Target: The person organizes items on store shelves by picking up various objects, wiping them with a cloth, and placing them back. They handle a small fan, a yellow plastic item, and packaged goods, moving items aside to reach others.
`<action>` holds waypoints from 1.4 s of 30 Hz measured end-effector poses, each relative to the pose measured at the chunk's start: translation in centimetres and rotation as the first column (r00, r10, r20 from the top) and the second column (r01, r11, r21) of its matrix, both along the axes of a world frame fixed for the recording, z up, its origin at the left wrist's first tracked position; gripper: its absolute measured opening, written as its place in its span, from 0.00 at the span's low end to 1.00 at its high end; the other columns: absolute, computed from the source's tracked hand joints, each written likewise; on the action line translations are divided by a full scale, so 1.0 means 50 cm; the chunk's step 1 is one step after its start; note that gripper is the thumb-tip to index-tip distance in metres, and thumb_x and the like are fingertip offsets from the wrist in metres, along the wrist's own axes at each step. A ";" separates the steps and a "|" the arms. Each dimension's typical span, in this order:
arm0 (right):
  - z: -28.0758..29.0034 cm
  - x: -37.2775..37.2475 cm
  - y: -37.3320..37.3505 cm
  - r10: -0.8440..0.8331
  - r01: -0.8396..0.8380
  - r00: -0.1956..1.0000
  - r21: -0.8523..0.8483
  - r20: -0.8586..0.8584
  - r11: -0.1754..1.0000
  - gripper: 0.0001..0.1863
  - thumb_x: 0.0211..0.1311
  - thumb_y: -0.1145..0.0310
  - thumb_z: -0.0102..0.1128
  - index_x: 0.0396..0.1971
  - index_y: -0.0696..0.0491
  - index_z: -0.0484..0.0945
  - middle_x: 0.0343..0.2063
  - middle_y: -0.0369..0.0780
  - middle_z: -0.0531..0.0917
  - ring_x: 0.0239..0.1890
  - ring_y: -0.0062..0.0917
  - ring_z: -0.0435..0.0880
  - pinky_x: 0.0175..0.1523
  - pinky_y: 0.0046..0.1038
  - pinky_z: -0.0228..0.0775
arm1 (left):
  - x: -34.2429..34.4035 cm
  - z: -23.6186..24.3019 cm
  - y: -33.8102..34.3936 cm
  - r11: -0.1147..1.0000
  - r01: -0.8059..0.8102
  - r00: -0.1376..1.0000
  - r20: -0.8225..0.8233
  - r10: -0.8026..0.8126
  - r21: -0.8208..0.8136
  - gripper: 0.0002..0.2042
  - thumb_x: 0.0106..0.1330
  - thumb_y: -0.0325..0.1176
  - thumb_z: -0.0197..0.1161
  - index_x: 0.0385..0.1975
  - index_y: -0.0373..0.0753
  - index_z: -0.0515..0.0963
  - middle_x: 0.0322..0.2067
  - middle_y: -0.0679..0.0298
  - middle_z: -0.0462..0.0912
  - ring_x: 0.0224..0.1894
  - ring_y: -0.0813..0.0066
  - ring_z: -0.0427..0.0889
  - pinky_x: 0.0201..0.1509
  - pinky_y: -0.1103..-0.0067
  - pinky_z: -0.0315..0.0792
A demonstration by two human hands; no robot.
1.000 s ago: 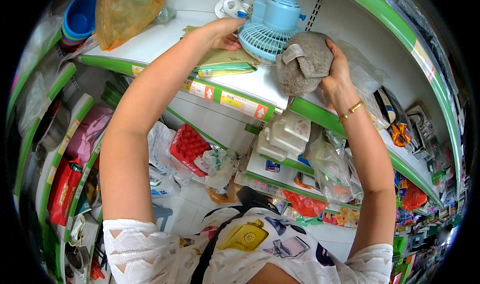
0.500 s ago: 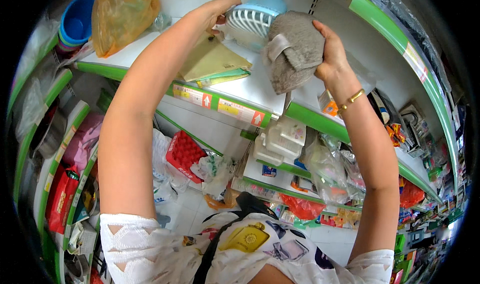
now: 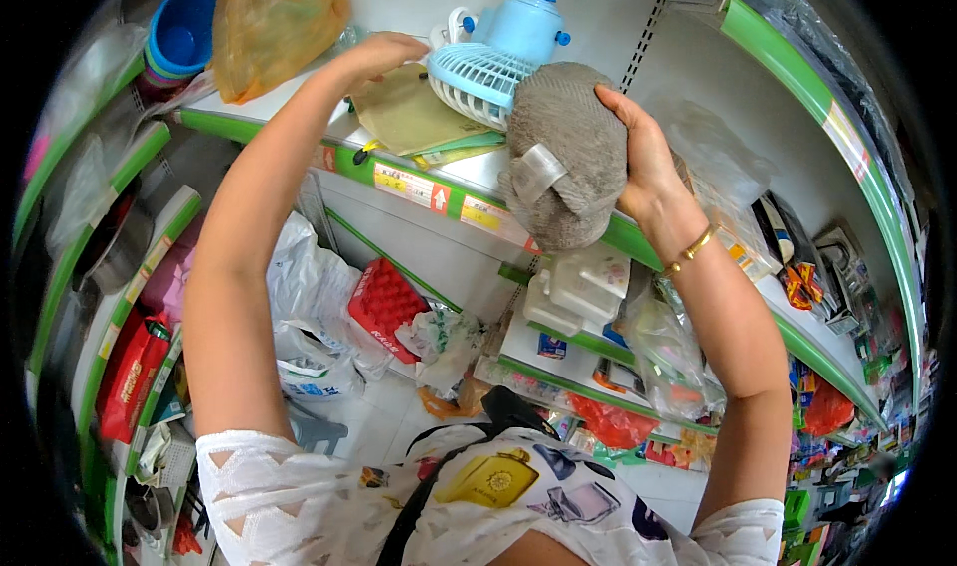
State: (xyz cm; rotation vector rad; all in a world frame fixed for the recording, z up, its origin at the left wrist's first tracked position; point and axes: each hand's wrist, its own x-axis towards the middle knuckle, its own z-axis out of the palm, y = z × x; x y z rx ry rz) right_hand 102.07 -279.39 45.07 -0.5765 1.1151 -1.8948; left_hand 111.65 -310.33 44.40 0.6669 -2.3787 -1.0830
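Ribbed, rounded grey cloth [image 3: 563, 152] near slatted blue fan [image 3: 506, 52]

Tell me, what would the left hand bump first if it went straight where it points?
Probably the round, slatted, light-blue plastic fan, just right of the left hand, though the looped white cord looks close too; depth is unclear.

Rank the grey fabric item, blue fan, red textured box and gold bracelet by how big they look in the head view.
Grey fabric item
Blue fan, partly hidden
Red textured box
Gold bracelet
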 end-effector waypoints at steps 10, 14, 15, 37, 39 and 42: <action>0.004 -0.062 0.011 0.025 -0.012 0.991 0.100 -0.132 0.995 0.18 0.58 0.60 0.50 0.42 0.57 0.72 0.38 0.43 0.79 0.38 0.30 0.79 0.46 0.31 0.73 | 0.154 -0.022 -0.012 0.833 0.467 0.862 0.364 -0.353 -0.298 0.27 0.42 0.27 0.66 0.49 0.47 0.74 0.51 0.66 0.70 0.44 0.73 0.70 0.48 0.80 0.65; 0.056 -0.096 0.008 0.034 -0.043 0.987 -0.050 -0.158 0.998 0.22 0.57 0.56 0.52 0.44 0.57 0.71 0.38 0.43 0.78 0.38 0.31 0.79 0.46 0.32 0.73 | 0.165 -0.046 -0.007 0.889 0.449 0.882 0.203 -0.425 -0.088 0.25 0.43 0.27 0.69 0.47 0.41 0.75 0.43 0.70 0.74 0.40 0.81 0.71 0.45 0.83 0.66; 0.076 -0.113 -0.002 0.021 -0.039 0.986 -0.106 -0.167 0.994 0.22 0.57 0.56 0.52 0.44 0.57 0.70 0.38 0.43 0.78 0.39 0.31 0.79 0.46 0.32 0.73 | 0.158 -0.044 -0.010 0.880 0.439 0.884 0.264 -0.386 -0.182 0.27 0.42 0.29 0.70 0.48 0.50 0.76 0.55 0.60 0.67 0.46 0.75 0.70 0.48 0.81 0.65; 0.188 -0.176 -0.220 0.038 0.029 0.820 0.107 -0.571 0.994 0.26 0.54 0.51 0.56 0.45 0.56 0.73 0.44 0.43 0.77 0.42 0.30 0.78 0.50 0.30 0.70 | -0.026 -0.094 0.170 0.751 0.133 0.990 0.043 -0.138 -0.646 0.14 0.47 0.47 0.65 0.30 0.48 0.83 0.24 0.59 0.81 0.28 0.61 0.79 0.34 0.70 0.72; 0.185 -0.199 -0.205 0.007 0.076 0.807 0.117 -0.590 0.990 0.28 0.53 0.50 0.57 0.47 0.56 0.72 0.45 0.44 0.76 0.43 0.30 0.78 0.50 0.30 0.70 | -0.055 -0.092 0.203 0.747 0.134 0.988 0.033 -0.148 -0.651 0.14 0.46 0.46 0.65 0.29 0.46 0.83 0.24 0.59 0.81 0.28 0.60 0.79 0.34 0.69 0.72; 0.191 -0.246 -0.191 -0.062 0.162 0.814 0.124 -0.577 0.979 0.30 0.52 0.49 0.58 0.49 0.56 0.70 0.45 0.44 0.76 0.44 0.30 0.78 0.50 0.30 0.70 | -0.100 -0.086 0.261 0.732 0.143 0.986 0.033 -0.163 -0.666 0.14 0.46 0.44 0.66 0.28 0.43 0.83 0.24 0.57 0.81 0.28 0.59 0.79 0.35 0.70 0.72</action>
